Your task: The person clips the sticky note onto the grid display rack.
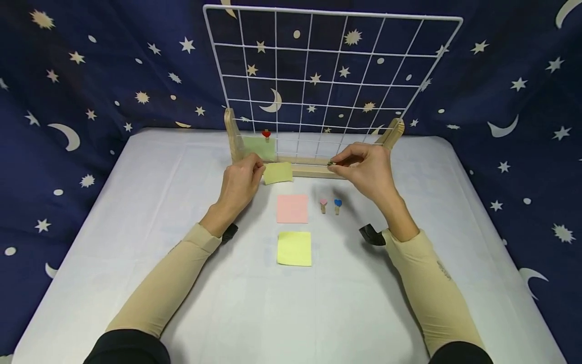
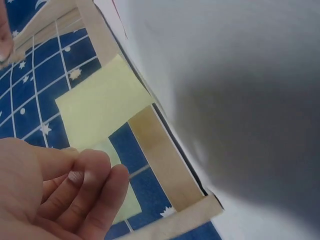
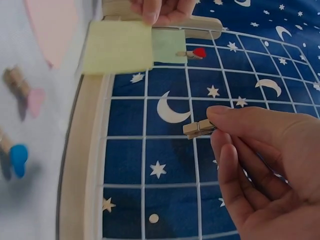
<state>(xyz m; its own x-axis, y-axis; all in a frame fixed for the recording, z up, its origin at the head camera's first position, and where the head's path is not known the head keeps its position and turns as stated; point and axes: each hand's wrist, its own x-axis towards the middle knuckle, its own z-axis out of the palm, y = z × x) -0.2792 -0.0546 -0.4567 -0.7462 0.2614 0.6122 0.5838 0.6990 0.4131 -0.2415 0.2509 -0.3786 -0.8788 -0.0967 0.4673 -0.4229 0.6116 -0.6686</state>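
My left hand (image 1: 240,182) pinches a yellow-green sticky note (image 1: 278,173) by its edge, holding it in front of the wire grid's lower part. Between thumb and index finger, my right hand (image 1: 368,169) grips a small wooden clothespin (image 3: 199,128); its jaws point toward the grid and the fingers cover its back end. The white wire grid (image 1: 334,52) leans back in a wooden stand (image 1: 313,171). A pale green note (image 1: 258,146) hangs low on the grid's left side, with a red heart clothespin (image 1: 266,134) at its top edge.
On the white table (image 1: 191,313) lie a pink note (image 1: 292,209) and a bright yellow note (image 1: 294,248). To their right are a pink heart clothespin (image 1: 323,205) and a blue heart clothespin (image 1: 338,206). A dark blue star-and-moon cloth (image 1: 104,60) hangs behind the grid.
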